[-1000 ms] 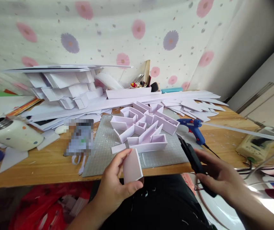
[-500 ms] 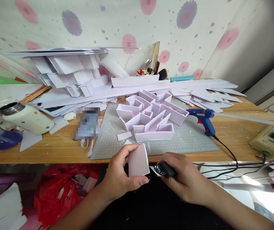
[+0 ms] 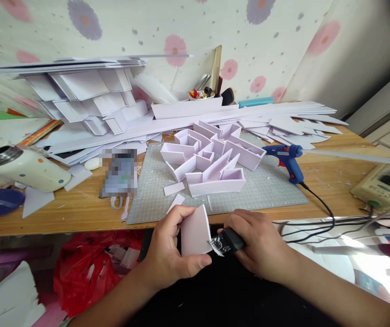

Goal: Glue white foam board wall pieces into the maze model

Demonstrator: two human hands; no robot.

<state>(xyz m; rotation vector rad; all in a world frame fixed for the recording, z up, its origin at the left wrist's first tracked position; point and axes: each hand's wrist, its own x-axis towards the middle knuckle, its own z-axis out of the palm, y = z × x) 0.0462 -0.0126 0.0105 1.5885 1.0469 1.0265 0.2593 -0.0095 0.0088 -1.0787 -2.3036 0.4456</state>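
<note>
My left hand (image 3: pixel 166 252) grips a small rectangular piece of white foam board (image 3: pixel 194 232) by its edges, thumb below and fingers above, over the table's front edge. My right hand (image 3: pixel 259 247) is wrapped round a black-handled tool (image 3: pixel 233 240). The tool's pale, dark-marked front end meets the right edge of the board near its lower corner; its exact kind is unclear. Beyond my hands, a white foam board structure (image 3: pixel 217 186) of joined walls and small open boxes sits on the grey cutting mat (image 3: pixel 270 193). Loose white offcuts (image 3: pixel 173 189) lie beside it.
A blue glue gun (image 3: pixel 292 169) stands at the mat's right, its cord running to the right. Stacked white boxes (image 3: pixel 82 97) and board strips (image 3: pixel 290 111) line the back. At left are a bottle (image 3: pixel 27 168) and a blurred phone-like item (image 3: pixel 120 175). A red bag (image 3: pixel 82 272) hangs below.
The tool in my right hand has moved left, from just beside the foam board to its right edge. My left hand keeps its hold. The view has shifted slightly.
</note>
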